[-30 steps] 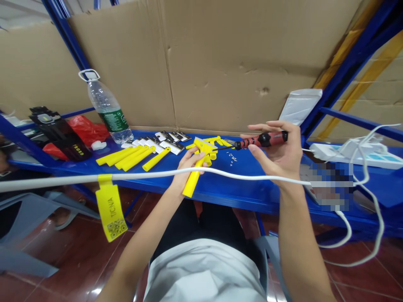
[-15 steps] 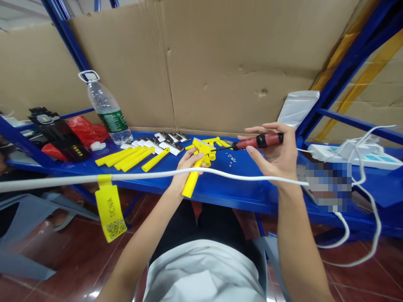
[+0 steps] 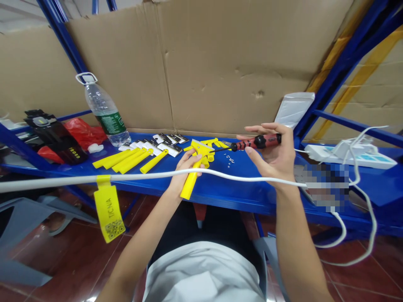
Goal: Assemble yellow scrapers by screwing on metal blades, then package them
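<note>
My left hand (image 3: 180,173) is closed around a yellow scraper (image 3: 188,187), its handle slanting down toward me and its wide head pointing away. In my right hand (image 3: 278,158) lies a red-and-black screwdriver (image 3: 258,141), between the thumb and partly spread fingers. The screwdriver's thin shaft reaches left to the scraper's head; I cannot make out its tip. Behind the held scraper are more yellow parts (image 3: 217,142), partly hidden. Several small screws (image 3: 230,159) are scattered on the blue shelf (image 3: 233,184) between my hands.
Several yellow scrapers (image 3: 154,161) with black-and-white heads lie at left. Farther left stand a water bottle (image 3: 108,111), a black bottle (image 3: 56,138) and a red bag (image 3: 85,136). A white cable (image 3: 252,179) crosses in front of my hands. A power strip (image 3: 352,157) sits at right.
The screwdriver's handle appears turned, with its black markings showing differently. Both hands keep nearly the same place; the whole view has shifted slightly.
</note>
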Available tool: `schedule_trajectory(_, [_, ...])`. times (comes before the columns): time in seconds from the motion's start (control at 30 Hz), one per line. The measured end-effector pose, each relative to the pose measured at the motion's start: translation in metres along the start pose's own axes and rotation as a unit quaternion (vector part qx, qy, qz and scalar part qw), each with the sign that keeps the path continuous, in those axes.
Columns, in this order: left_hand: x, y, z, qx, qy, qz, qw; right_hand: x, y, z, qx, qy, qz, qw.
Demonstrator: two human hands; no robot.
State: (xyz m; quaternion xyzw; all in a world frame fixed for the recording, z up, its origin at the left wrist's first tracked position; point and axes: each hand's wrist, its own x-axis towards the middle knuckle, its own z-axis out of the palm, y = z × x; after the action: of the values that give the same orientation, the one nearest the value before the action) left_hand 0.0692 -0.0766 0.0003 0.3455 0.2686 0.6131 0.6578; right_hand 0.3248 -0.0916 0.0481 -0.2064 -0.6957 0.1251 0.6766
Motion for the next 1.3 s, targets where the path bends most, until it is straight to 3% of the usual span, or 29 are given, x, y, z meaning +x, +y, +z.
schedule_trajectory(0.2, [0.0012, 0.0010, 0.0004, 0.007, 0.004, -0.005, 1.000, -0.0003, 0.0076, -0.0026, -0.083, 0.050, -0.029, 0.995])
schedule_trajectory(0.43, [0.0003, 0.0019, 0.0007, 0.005, -0.002, -0.004, 1.000, -0.0007, 0.0010, -0.0012, -0.007, -0.014, -0.001, 1.000])
schedule_trajectory(0.7, [-0.0011, 0.0034, 0.0023, 0.007, -0.002, -0.008, 1.000, -0.0017, 0.0065, -0.0020, -0.077, 0.049, -0.009, 0.996])
schedule_trajectory(0.93, [-0.0008, 0.0043, 0.0019, 0.003, -0.007, -0.008, 1.000, -0.0004, 0.0002, -0.0006, -0.003, -0.008, 0.007, 1.000])
schedule_trajectory(1.2, [0.0052, 0.0018, -0.0008, 0.011, 0.030, -0.021, 0.999, -0.0007, 0.0046, -0.0020, -0.075, 0.047, -0.006, 0.996])
schedule_trajectory(1.3, [0.0063, 0.0009, -0.0022, 0.011, 0.034, -0.024, 0.999, -0.0007, 0.0056, -0.0024, -0.062, 0.035, -0.009, 0.997])
